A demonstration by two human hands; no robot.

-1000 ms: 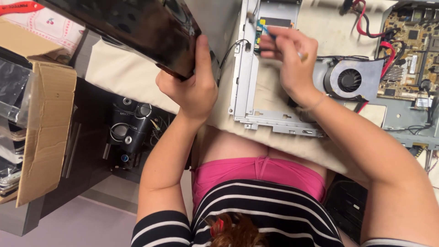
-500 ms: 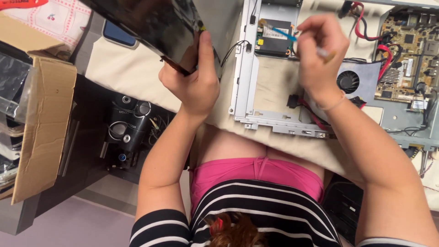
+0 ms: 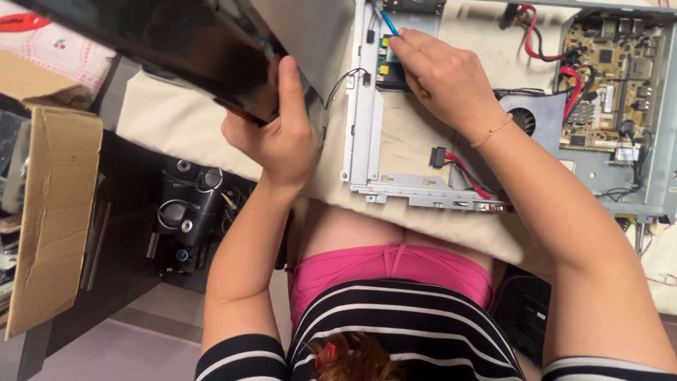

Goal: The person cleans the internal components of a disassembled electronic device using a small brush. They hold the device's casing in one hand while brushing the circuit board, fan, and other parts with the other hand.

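Cardboard box at far left, brown, flap hanging open; contents mostly hidden, only dark flat items show at its left side. White cloth with small red print at top left, red strip above it. Low left, under the table edge, a black device with round silver knobs sits on a dark shelf.

Work surface is a table covered in a cream cloth. On it, at the centre of the table's near edge, a silver metal drive bracket; cloth shows through its open middle. Small green board with yellow parts at the bracket's far end. Black connector on red wires lies inside the bracket near its right side. Right end of the table: open chassis with green motherboard, a black fan partly under the wrist, red and black cables beside it.

Left hand: fingers curled around the edge of a large glossy black panel, thumb pressed on its face; panel is held tilted over the table's left end.

Right hand: fingers bunched together, pinching a thin blue tool at the bracket's far end beside the green board. Tip hidden; can't tell what it touches.
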